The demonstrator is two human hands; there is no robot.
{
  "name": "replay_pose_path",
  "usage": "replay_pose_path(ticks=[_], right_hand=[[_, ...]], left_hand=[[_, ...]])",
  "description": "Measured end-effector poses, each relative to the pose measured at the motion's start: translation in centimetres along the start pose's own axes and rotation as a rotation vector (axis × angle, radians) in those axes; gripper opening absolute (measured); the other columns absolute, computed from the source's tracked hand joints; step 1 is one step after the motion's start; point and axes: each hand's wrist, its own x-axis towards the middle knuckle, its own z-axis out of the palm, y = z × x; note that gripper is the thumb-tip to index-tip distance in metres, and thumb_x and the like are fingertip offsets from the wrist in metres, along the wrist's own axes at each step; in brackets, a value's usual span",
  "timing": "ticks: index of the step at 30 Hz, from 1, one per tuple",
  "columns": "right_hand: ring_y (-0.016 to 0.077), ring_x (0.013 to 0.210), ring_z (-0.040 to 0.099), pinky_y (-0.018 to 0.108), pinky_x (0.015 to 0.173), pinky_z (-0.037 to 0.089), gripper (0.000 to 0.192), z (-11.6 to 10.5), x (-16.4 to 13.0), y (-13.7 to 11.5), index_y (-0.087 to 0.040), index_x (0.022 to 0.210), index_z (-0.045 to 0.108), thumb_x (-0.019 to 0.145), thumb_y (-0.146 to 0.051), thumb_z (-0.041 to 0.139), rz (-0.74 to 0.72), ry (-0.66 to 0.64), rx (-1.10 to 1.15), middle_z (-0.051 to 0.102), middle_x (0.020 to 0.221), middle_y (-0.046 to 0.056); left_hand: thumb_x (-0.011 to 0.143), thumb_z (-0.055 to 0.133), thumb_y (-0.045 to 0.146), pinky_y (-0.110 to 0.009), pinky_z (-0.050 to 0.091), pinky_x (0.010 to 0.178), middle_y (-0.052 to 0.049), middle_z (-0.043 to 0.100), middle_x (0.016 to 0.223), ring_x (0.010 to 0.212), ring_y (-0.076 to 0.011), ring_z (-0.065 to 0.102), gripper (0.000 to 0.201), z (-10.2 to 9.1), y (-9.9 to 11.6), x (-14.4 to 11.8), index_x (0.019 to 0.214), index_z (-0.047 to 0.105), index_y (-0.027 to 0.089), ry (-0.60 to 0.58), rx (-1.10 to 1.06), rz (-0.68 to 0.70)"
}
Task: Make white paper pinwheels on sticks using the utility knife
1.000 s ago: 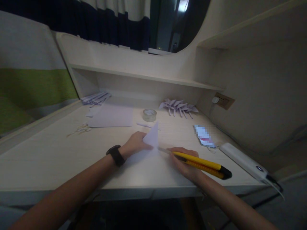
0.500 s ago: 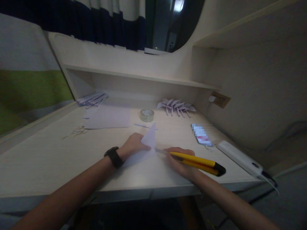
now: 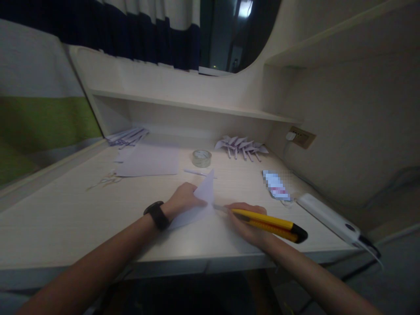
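Note:
My left hand (image 3: 185,201), with a black watch on its wrist, grips a folded white sheet of paper (image 3: 205,192) near the front of the desk. One corner of the paper points up, and part of it lies under the hand. In my right hand (image 3: 244,225) is a yellow utility knife (image 3: 265,221) with a black end. Its blade is out and points left, its tip at the paper's right edge. Whether the blade is in the paper I cannot tell. Behind the paper lies a thin white stick or pen (image 3: 197,173).
A roll of clear tape (image 3: 201,158) sits mid-desk. Paper pinwheels (image 3: 243,145) lie at the back right, white sheets (image 3: 149,162) and rolled paper sticks (image 3: 127,136) at the back left. A phone (image 3: 276,186) and a white power strip (image 3: 328,218) are on the right, strings (image 3: 106,179) on the left.
Both hands, the paper and the knife hold nearly the same places. The whole view has shifted very slightly.

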Motion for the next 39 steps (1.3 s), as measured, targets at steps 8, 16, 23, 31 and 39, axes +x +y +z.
replay_pose_path(ticks=[8, 16, 23, 31, 39], right_hand=[[0.0157, 0.065, 0.069, 0.026, 0.064, 0.056, 0.013, 0.0, 0.0, -0.2, -0.02, 0.082, 0.069, 0.081, -0.027, 0.058, -0.005, 0.046, 0.075, 0.073, 0.077, 0.004], [0.0156, 0.063, 0.069, 0.025, 0.06, 0.055, 0.016, 0.1, -0.2, -0.4, -0.02, 0.083, 0.069, 0.082, -0.028, 0.055, -0.044, 0.044, -0.004, 0.074, 0.078, 0.003], [0.0158, 0.067, 0.07, 0.026, 0.064, 0.056, 0.016, 0.2, -0.4, -0.1, -0.022, 0.085, 0.07, 0.082, -0.027, 0.055, -0.027, 0.008, -0.024, 0.074, 0.081, 0.002], [0.0163, 0.066, 0.07, 0.025, 0.063, 0.056, 0.017, -0.1, -0.4, -0.2, -0.022, 0.087, 0.071, 0.082, -0.028, 0.056, -0.048, 0.001, -0.024, 0.074, 0.08, 0.003], [0.0153, 0.064, 0.069, 0.024, 0.062, 0.056, 0.017, 0.3, -0.8, 0.1, -0.021, 0.089, 0.069, 0.084, -0.027, 0.055, -0.087, 0.001, -0.016, 0.074, 0.08, 0.003]], left_hand=[[0.058, 0.071, 0.041, -0.025, 0.034, 0.049, -0.005, 0.064, 0.063, 0.057, -0.018, 0.056, 0.032, 0.0, 0.1, -0.1, 0.068, 0.071, 0.01, 0.005, 0.012, 0.004], [0.057, 0.072, 0.04, -0.026, 0.035, 0.05, -0.006, 0.066, 0.065, 0.06, -0.0199, 0.058, 0.032, 0.1, 0.1, 0.0, 0.07, 0.072, 0.011, 0.017, 0.004, -0.012], [0.057, 0.072, 0.035, -0.025, 0.038, 0.051, -0.006, 0.067, 0.068, 0.062, -0.0198, 0.059, 0.03, -0.1, 0.6, -0.5, 0.072, 0.072, 0.009, -0.02, -0.107, -0.024], [0.061, 0.071, 0.036, -0.027, 0.041, 0.057, -0.009, 0.07, 0.079, 0.067, -0.0206, 0.061, 0.032, 0.1, 0.3, 0.3, 0.08, 0.071, 0.01, -0.045, -0.136, 0.046], [0.062, 0.069, 0.037, -0.027, 0.039, 0.056, -0.009, 0.07, 0.074, 0.066, -0.0217, 0.061, 0.031, 0.4, 0.4, 0.2, 0.077, 0.072, 0.01, 0.03, 0.0, 0.001]])
